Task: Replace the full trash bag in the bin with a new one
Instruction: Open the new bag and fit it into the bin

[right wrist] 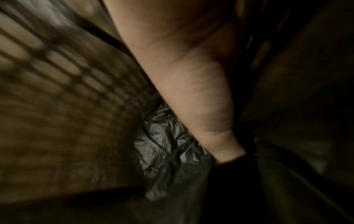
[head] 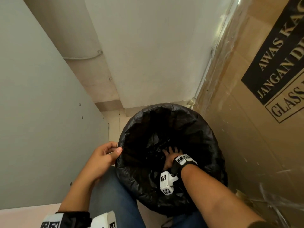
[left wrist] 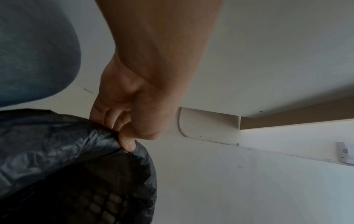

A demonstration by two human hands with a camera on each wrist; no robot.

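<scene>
A black bag (head: pixel 194 129) was already folded over the bin (left wrist: pixel 107 203) rim, apparently new; only seating remained. The rim fold was pinched by the left hand (head: pixel 105 153), while the right hand (head: pixel 171 155) was pressed, fingers spread, into the bag's bottom.

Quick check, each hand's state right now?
Left hand: pinching the rim of the black plastic trash bag.
Right hand: fingers spread, pressing down inside the bag; holding nothing visible.

Black trash bag (head: pixel 139 180): thin, crinkled plastic, mouth open and folded out over rim of bin (left wrist: pixel 107 201). Bag hangs slack inside, bottom bunched in folds. Bin round, lattice-walled, upright, mostly covered by the bag's overhang.
</scene>
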